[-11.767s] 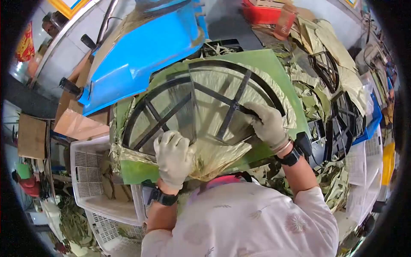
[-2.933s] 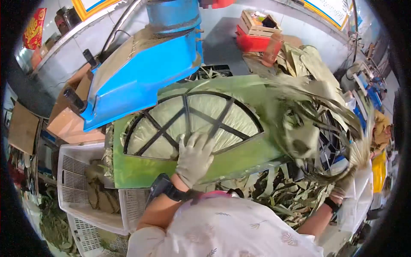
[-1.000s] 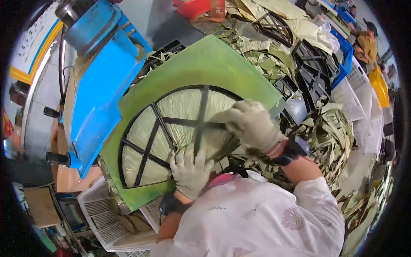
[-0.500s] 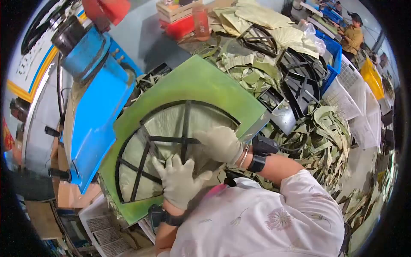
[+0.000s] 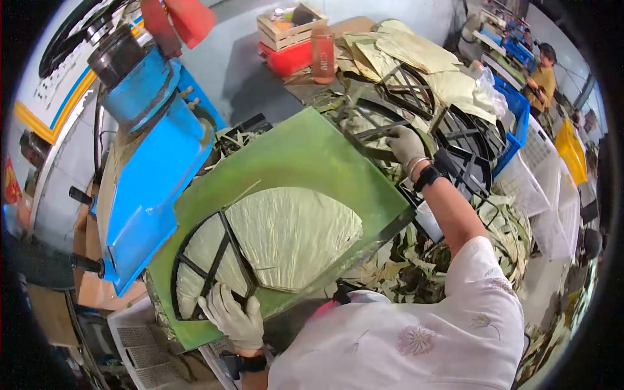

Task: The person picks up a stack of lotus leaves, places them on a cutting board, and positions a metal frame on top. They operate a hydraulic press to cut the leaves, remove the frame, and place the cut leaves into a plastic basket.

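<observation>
A green board [image 5: 286,143] carries pale fan-shaped leaf material [image 5: 292,234], uncovered on its right part. Over its left part lies a black curved frame [image 5: 224,260] with crossing bars. My left hand [image 5: 234,315], gloved, rests with spread fingers at the lower edge of this frame. Away to the upper right, past the board's corner, my right hand [image 5: 406,144], also gloved, has its fingers closed on a second black frame [image 5: 377,130], which sits by the leaf pile. Part of that frame is hidden behind the hand.
A blue machine arm [image 5: 149,188] stands at the left. More black frames [image 5: 465,143], pale leaves [image 5: 416,49] and leaf scraps [image 5: 416,266] lie at the right. Behind are a red bin [image 5: 286,58], a bottle [image 5: 322,55] and a blue crate [image 5: 520,123]. A co-worker [image 5: 543,78] is far off.
My right hand has moved up and right with a black frame, baring the leaf on the board's right. My left hand has shifted down and left.
</observation>
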Tool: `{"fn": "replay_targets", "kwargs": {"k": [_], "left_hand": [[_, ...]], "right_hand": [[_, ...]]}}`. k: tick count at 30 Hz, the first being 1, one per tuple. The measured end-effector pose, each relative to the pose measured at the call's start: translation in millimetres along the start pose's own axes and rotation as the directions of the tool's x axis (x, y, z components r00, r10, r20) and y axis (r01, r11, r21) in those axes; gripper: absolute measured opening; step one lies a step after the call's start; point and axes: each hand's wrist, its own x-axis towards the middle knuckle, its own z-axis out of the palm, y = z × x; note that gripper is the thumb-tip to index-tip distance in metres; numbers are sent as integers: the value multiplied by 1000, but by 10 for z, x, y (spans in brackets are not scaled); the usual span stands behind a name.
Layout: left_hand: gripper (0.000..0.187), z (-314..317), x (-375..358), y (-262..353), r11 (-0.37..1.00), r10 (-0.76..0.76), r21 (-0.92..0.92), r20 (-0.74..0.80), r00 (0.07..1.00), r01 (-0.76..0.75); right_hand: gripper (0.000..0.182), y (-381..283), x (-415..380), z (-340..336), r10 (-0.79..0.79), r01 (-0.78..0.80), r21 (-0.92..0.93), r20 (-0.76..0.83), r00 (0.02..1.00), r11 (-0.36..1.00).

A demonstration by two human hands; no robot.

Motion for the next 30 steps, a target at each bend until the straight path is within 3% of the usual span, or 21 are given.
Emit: {"fn": "replay_targets", "kwargs": {"k": [2, 3, 4, 6, 8, 9, 10, 12, 13, 16, 18, 20, 22, 23, 25, 26, 27, 29, 30], "left_hand": [[69, 55, 14, 17, 998, 22, 56, -29, 999, -21], [72, 79, 34, 29, 1000, 1, 23, -75, 997, 0], [72, 94, 43, 37, 999, -20, 31, -66, 998, 22], [67, 74, -1, 47, 997, -33, 61, -55, 998, 36], [70, 52, -3, 48, 995, -63, 75, -14, 998, 64], [71, 40, 11, 40, 996, -74, 50, 5, 997, 73], [73, 37, 23, 24, 996, -87, 26, 18, 996, 86], [75, 78, 3, -13, 997, -81, 13, -16, 997, 82], [76, 104, 8, -30, 997, -75, 17, -52, 996, 76], [77, 139, -22, -49, 996, -81, 20, -73, 994, 83], [76, 136, -38, -52, 996, -84, 8, -67, 994, 85], [76, 123, -63, -90, 997, -74, -16, -65, 995, 73], [78, 99, -46, -90, 998, -64, -26, -58, 996, 62], [82, 43, -11, -104, 995, -65, -75, 1, 998, 65], [89, 22, -24, -115, 988, -92, -117, 39, 995, 96], [91, -28, -5, -94, 988, -100, -114, 46, 994, 104], [94, -108, 37, -56, 984, -113, -130, 85, 990, 124], [95, -141, -2, -86, 977, -87, -183, 138, 987, 112], [97, -158, -37, -108, 976, -69, -196, 154, 986, 99]], "right_hand": [[37, 309, 313, 180, -8, 7, 87, 9, 1000, 996], [34, 94, 248, 29, 65, -68, 41, 62, 996, 997], [38, 211, 389, 124, -29, 35, -59, 103, 994, 998], [36, 18, 331, 156, -68, 77, -67, 125, 990, 995], [53, 37, 523, 303, -136, 185, -360, 156, 978, 915], [53, -90, 457, 336, -468, 445, -221, -61, 882, 868], [50, -400, 365, 312, -386, 384, -136, 16, 922, 913], [44, -1067, 63, 375, -552, 545, 91, 76, 831, 833], [41, -1432, -165, 376, -670, 649, 195, 66, 739, 735], [34, -2388, -946, 578, -932, 841, 419, 39, 361, 343], [31, -2826, -1430, 738, -987, 919, 361, 65, 145, 159], [39, -3169, -1842, 773, -943, 926, 338, 328, 55, 171], [37, -3223, -1962, 1229, -893, 940, 342, 427, -143, 13], [33, -3159, -2047, 1531, -936, 862, 498, 340, -89, 99], [29, -3150, -2155, 1630, -985, 814, 580, 153, -77, 27], [28, -3194, -2170, 1506, -986, 856, 507, 64, -156, -103], [25, -3233, -2185, 1352, -964, 771, 626, 258, -66, 115], [20, -3240, -2217, 1564, -939, 925, 308, 187, -289, -223], [16, -3248, -2318, 1384, -952, 916, 389, 230, -199, -98]]}}
